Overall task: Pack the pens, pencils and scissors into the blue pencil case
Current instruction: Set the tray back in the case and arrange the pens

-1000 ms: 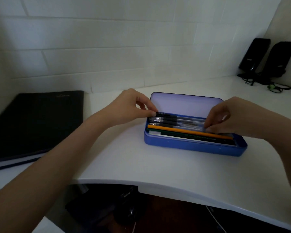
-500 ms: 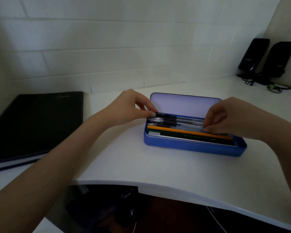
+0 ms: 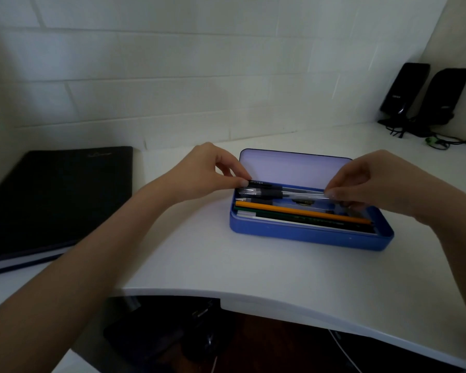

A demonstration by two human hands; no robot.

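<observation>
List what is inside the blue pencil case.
In the blue pencil case: clear pens pinched by both hands, an orange pencil, a dark green pencil. Items underneath and scissors: hidden.

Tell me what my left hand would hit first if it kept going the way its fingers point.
Likely the right hand: the left hand points rightward along the pens both hands hold, though depth is unclear.

Black notebook (image 3: 57, 197) lying left on white desk (image 3: 226, 265), two black speakers (image 3: 425, 98) far right by wall
</observation>
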